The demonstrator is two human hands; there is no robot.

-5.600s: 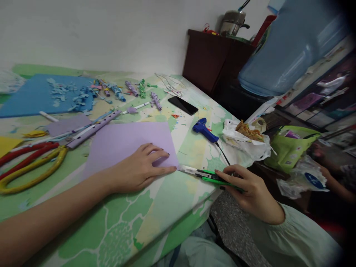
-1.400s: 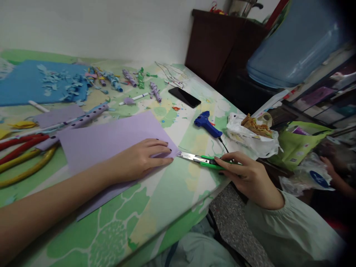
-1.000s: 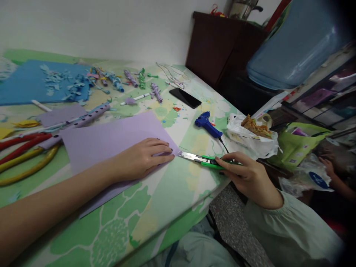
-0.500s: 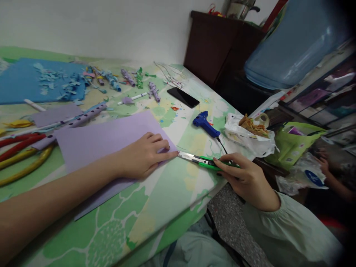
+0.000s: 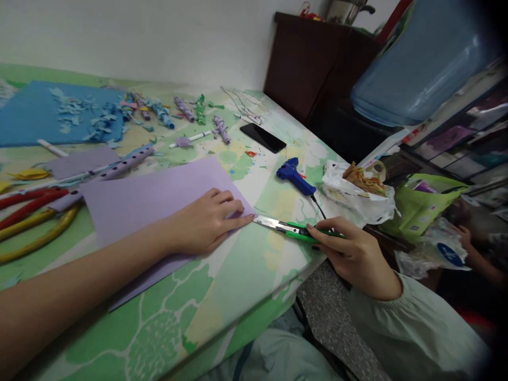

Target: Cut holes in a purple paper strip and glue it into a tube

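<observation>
A sheet of purple paper lies on the table, apparently folded. My left hand rests on top of it near the right corner, fingers spread and pressing down, one fingertip at the paper's edge. In my right hand is a green utility knife, gripped by the handle between thumb and fingers. Its blade is extended and points left, the tip meeting the paper's corner right beside my left fingertip. Whether the tip has gone inside the fold cannot be made out.
Behind the paper are a black phone, a blue glue gun with its cord, and several curled paper rolls. Red-handled pliers lie left. Food in a white bag sits at the right edge. Another person's hand shows far right.
Both hands, the paper and the knife hold nearly the same position. The view has shifted very slightly.
</observation>
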